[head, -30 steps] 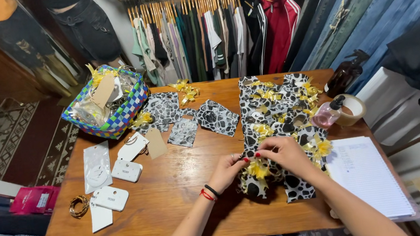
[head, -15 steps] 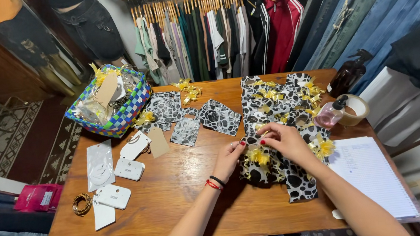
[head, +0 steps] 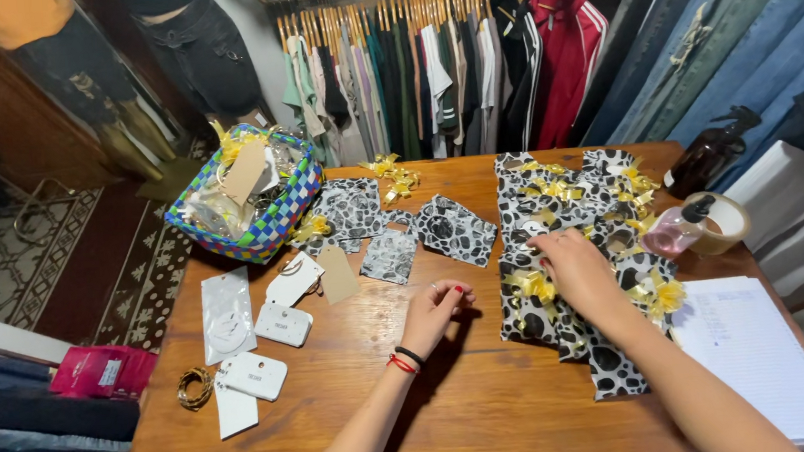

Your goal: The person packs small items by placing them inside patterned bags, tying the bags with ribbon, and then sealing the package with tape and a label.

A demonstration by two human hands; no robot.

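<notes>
My right hand (head: 578, 271) lies palm down on a pile of black-and-white spotted gift bags (head: 553, 200) tied with yellow ribbon bows. The nearest bag, with a yellow bow (head: 532, 286), lies just left of this hand. My left hand (head: 437, 307) hovers over the bare wooden table (head: 453, 394) a little left of that bag, with its fingers loosely bent and nothing in it. On its wrist are a red band and a black band. More spotted bags (head: 450, 227) lie spread out in the middle of the table.
A blue-green checked basket (head: 273, 222) with tags and packets stands at the back left. White cards (head: 283, 323) and a gold coil (head: 195, 388) lie at the left. A pink pump bottle (head: 675, 230), tape roll (head: 725, 220), brown bottle (head: 707, 159) and notebook (head: 765, 341) are at the right. Hanging clothes (head: 428, 71) are behind.
Both hands were on the yellow bow of the near bag. My left hand has let go and pulled back to the left. My right hand now rests flat on the pile.
</notes>
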